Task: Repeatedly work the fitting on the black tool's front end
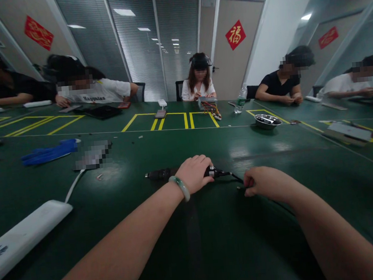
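Observation:
My left hand (194,174), with a pale green bangle on the wrist, is closed over a black pen-shaped tool (158,174) lying on the green table (195,243). The tool's tip end pokes out to the left of the hand. A thin black cable (233,177) runs from the tool's right end to my right hand (263,181), which pinches it with fingers curled. Both forearms reach in from the bottom edge.
A white power strip (21,237) lies at the near left, blue gloves (48,153) further back. A metal bowl (267,121) and a water bottle (241,99) stand at the far right. Several other people sit around the table's far side, with yellow tape markings in front of them.

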{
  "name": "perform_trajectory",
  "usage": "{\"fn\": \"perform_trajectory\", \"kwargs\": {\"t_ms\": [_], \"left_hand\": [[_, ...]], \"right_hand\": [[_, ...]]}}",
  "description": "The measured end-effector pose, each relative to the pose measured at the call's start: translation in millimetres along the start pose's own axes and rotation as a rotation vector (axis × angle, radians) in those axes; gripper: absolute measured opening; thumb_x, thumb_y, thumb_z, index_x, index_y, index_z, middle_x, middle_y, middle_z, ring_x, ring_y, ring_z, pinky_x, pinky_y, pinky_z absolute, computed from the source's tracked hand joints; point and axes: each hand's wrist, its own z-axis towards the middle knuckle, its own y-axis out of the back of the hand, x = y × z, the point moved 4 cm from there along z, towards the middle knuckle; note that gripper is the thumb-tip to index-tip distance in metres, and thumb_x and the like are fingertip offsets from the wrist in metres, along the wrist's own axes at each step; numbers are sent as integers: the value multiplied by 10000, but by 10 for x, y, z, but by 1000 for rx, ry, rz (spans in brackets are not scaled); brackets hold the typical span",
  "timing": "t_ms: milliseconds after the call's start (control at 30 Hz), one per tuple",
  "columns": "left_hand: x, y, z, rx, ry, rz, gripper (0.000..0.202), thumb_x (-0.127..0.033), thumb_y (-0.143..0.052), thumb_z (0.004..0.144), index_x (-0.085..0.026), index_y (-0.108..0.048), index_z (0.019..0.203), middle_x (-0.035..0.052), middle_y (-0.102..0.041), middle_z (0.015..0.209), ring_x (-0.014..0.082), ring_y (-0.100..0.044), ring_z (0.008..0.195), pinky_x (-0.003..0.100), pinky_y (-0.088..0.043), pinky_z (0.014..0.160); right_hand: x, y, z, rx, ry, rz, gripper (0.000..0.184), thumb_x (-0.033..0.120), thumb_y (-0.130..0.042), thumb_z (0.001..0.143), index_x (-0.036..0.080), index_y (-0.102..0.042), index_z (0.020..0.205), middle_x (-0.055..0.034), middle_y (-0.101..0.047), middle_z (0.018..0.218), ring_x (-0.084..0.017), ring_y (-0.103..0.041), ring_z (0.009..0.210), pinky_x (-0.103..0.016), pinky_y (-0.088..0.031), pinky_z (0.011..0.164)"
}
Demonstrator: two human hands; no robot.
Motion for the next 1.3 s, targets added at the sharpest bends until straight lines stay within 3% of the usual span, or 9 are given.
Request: {"fn": "perform_trajectory", "kwargs": {"t_ms": [100,233,400,533,833,1300], "left_hand": [[20,64,-14,52,10,8,354,-381,-710,764,-227,-525,1023,9,-560,1029,204,-533,951,332,-445,783],[-21,111,-45,91,-3,45,331,-317,-708,740,-225,-505,984,8,-548,990,204,-536,909,330,-451,744],[-176,49,-49,98,16,2,442,-533,-627,772,-234,-500,1073,27,-525,1048,205,-573,875,327,-474,692],[-264,-37,-38,22,21,49,239,-405,-557,850,-220,-554,1001,38,-510,1034,193,-579,864,322,-467,691],[-296,-128,-55,-64,-33,69,181,-349,-606,840,-210,-577,952,33,-515,1008,194,-553,909,318,-453,718],[-260,-135,-57,-108,-60,0,129,-317,-584,849,-199,-592,901,22,-541,951,176,-551,861,308,-443,690]], "right_hand": [[84,-6,-66,33,9,-62,104,328,-680,704,287,-717,792,-14,-668,748,-208,-609,679,-286,-375,535],[195,41,-65,-3,15,26,75,294,-651,739,280,-722,758,-4,-675,750,-185,-609,685,-275,-378,552],[229,164,-7,-225,-88,136,107,320,-630,781,263,-720,780,4,-674,736,-161,-600,671,-263,-369,561],[294,168,39,-404,-54,253,136,341,-606,815,263,-716,835,18,-679,773,-143,-601,689,-250,-380,580],[399,40,114,-373,171,217,70,267,-634,790,258,-695,823,24,-660,777,-129,-581,679,-244,-390,580],[372,-53,190,-297,264,147,40,239,-633,762,241,-673,765,28,-628,731,-116,-543,637,-243,-366,568]]}}
